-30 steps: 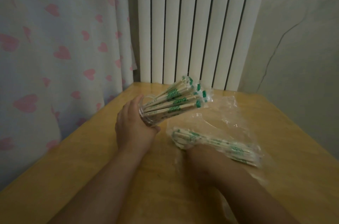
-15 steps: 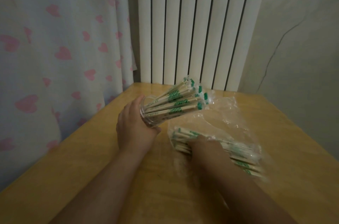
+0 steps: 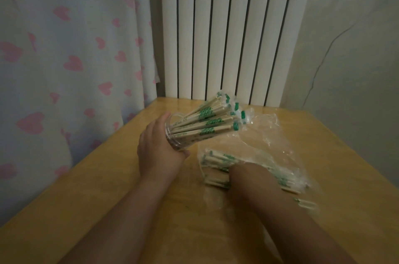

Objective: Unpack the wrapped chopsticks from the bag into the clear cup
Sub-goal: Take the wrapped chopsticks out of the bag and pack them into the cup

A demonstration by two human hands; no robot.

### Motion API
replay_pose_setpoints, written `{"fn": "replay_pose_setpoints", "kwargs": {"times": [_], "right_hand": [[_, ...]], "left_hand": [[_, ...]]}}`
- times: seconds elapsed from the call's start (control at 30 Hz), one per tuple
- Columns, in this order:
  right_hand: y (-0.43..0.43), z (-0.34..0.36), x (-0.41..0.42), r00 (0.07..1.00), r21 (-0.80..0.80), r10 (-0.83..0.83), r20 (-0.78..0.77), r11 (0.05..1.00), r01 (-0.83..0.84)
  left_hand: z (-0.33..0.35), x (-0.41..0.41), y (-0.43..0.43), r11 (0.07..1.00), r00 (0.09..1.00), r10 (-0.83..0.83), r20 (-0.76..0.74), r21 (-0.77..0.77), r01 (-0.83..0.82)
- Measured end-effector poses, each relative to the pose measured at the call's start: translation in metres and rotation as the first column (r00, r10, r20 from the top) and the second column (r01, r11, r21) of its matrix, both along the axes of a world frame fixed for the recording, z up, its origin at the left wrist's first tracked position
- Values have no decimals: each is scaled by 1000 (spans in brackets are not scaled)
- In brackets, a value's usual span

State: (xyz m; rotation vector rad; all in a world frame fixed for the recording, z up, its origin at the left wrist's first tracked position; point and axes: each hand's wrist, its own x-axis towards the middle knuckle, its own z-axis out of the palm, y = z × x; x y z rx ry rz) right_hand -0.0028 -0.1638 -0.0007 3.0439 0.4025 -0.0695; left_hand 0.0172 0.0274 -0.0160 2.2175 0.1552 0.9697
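Fingers [image 3: 158, 122] of the left hand [image 3: 158, 149]: curled round the base end of the clear cup [image 3: 176, 138], thumb under its lower side; the cup is held above the table [image 3: 103, 190], tipped so its mouth points up and to the right.

Wrapped chopsticks [image 3: 207, 122], first lot: a full bundle in the cup, fanning out of its mouth, green print on the wrappers.

Right hand [image 3: 243, 174]: lies low on the table inside the mouth of the clear plastic bag [image 3: 272, 134], on top of the second lot. Its fingers are dark and blurred; cannot tell whether they grip anything.

Wrapped chopsticks, second lot: a loose pile lying flat in the bag, sticking out on both sides of the right hand. One further pair lies just right of the forearm, blurred.

Bag: crumpled, lying flat on the table right of the cup.

Surroundings: white ribbed radiator [image 3: 226, 26] behind the table; curtain [image 3: 64, 47] with pink hearts at left; plain wall [image 3: 356, 58] at right.
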Motion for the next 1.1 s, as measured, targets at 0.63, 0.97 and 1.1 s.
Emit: {"fn": "replay_pose_setpoints", "kwargs": {"times": [0.63,0.97,1.1], "right_hand": [[5,-10,2,986,67,70,151,994,-80],[7,1,-7,985,103,3,172,994,-21],[8,0,-9,990,110,21,140,993,-36]], "left_hand": [[-2,1,0,1000,1000,-1,19,13,1],[-1,0,-2,1000,999,-15,33,20,15],[-1,1,-2,1000,999,-18,38,17,18]]}}
